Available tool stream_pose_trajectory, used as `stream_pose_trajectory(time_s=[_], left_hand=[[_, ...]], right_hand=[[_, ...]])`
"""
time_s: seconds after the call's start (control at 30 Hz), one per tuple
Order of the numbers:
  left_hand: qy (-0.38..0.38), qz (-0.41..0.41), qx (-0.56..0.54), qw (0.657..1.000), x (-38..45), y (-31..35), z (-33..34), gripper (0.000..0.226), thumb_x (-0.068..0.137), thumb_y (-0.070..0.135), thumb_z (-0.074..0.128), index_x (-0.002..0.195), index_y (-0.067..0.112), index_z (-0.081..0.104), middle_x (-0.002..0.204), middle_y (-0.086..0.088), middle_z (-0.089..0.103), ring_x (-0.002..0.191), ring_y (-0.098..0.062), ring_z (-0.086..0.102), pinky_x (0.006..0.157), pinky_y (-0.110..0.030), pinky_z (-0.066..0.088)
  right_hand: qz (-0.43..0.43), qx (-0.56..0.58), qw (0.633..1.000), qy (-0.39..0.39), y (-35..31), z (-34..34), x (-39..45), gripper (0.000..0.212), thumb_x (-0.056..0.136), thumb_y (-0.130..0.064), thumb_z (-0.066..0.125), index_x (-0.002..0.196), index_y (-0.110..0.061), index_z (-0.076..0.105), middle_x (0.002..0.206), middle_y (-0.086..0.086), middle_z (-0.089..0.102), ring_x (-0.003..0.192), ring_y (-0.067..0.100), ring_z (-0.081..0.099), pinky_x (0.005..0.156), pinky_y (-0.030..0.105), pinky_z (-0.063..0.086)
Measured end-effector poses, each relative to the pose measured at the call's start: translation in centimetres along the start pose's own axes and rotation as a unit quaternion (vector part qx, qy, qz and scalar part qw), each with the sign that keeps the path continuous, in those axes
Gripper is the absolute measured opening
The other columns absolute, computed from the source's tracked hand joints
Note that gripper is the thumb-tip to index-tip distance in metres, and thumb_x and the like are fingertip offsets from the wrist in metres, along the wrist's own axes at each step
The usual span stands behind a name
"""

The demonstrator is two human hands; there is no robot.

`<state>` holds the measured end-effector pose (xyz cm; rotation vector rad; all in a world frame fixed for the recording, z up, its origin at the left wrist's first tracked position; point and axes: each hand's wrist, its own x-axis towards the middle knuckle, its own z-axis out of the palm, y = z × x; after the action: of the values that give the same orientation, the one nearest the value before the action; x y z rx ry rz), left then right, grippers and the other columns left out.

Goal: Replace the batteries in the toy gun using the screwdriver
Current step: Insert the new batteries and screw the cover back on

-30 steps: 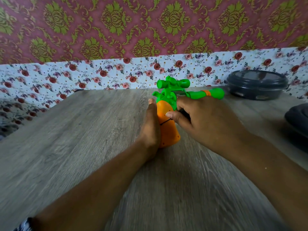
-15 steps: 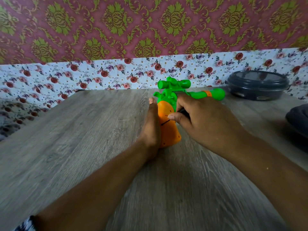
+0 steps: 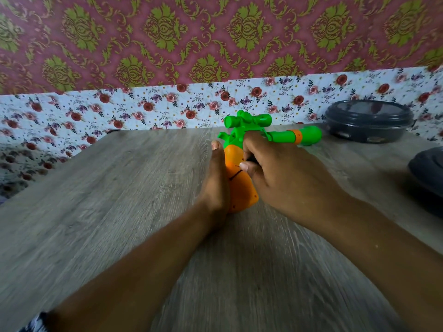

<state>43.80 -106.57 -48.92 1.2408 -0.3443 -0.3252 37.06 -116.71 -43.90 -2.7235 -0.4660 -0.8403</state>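
The toy gun [image 3: 242, 185] lies on the wooden table [image 3: 119, 212], with an orange grip towards me, a green body and scope, and a green barrel pointing right. My left hand [image 3: 215, 185] holds the orange grip from its left side, thumb pointing away from me; its fingers are hidden behind the gun. My right hand [image 3: 285, 173] is curled round a dark screwdriver [image 3: 251, 160], of which only a small part shows between the fingers. It is held against the right side of the orange grip. A thin dark line crosses the grip just under the thumb.
A dark round lidded container [image 3: 369, 121] stands at the back right by the flowered wall. A dark grey object [image 3: 429, 171] sits at the right edge of the table. The table's left edge runs diagonally at the far left.
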Motion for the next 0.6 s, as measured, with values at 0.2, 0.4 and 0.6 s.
stream_pose_trajectory(time_s=[0.2,0.4,0.6], left_hand=[[-0.018,0.012,-0.005,1.000,0.08,-0.23,0.00,0.063,0.096,0.055,0.009,0.097,0.022,0.063,0.083,0.006,0.075,0.081,-0.005,0.071,0.076,-0.025,0.056],[0.005,0.007,-0.002,1.000,0.03,-0.18,-0.11,0.070,0.094,0.059,0.011,0.112,0.015,0.063,0.103,-0.006,0.073,0.100,-0.018,0.068,0.096,-0.042,0.050],[-0.004,0.014,0.004,1.000,-0.23,0.01,0.22,0.068,0.096,0.054,0.008,0.095,0.016,0.064,0.083,-0.001,0.074,0.082,-0.013,0.070,0.079,-0.030,0.055]], right_hand=[[-0.013,-0.050,0.998,0.045,-0.31,0.26,-0.24,0.017,0.083,-0.039,0.049,0.083,-0.022,0.050,0.059,0.004,0.051,0.054,0.031,0.054,0.043,0.020,0.019],[0.012,-0.082,0.995,0.050,-0.68,0.19,-0.29,0.037,0.085,-0.060,0.027,0.074,-0.027,0.038,0.061,-0.001,0.040,0.056,0.029,0.051,0.044,0.021,0.016],[0.020,0.070,0.997,-0.031,0.20,-0.36,-0.10,0.026,0.088,-0.046,0.033,0.095,-0.022,0.040,0.078,-0.004,0.051,0.072,0.022,0.050,0.064,0.039,0.043]])
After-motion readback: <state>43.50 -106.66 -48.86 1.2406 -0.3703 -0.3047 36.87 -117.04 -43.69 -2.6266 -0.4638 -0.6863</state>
